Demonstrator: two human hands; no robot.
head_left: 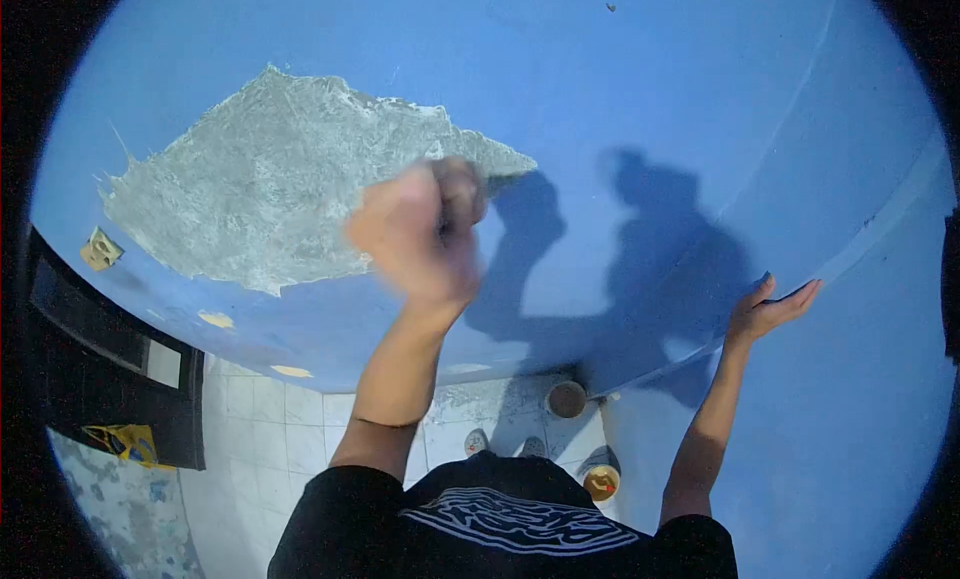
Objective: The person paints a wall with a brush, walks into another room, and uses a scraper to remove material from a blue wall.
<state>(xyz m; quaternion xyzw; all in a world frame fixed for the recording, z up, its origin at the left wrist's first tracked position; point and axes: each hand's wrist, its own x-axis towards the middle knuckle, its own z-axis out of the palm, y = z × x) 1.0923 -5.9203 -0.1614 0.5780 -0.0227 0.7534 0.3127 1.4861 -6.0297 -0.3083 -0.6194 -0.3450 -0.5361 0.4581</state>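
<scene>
My left hand (418, 227) is raised in front of the blue wall (560, 69), blurred by motion. Its fingers are curled closed, and whatever they may hold cannot be made out. Behind it is a rough grey patch (260, 179) with ragged edges where the blue coat is gone; the hand overlaps the patch's lower right part. My right hand (768, 311) is open, fingers stretched out, at the blue wall on the right near the corner line. It holds nothing that I can see. Shadows of my head and arms fall on the wall between the two hands.
An electrical box (101, 249) sits on the wall at left. Near my feet on the tiled floor (265, 404) stand a round bucket (566, 399) and a container with yellowish contents (601, 482). Dark furniture (100, 349) with a yellow bag (128, 443) is at left.
</scene>
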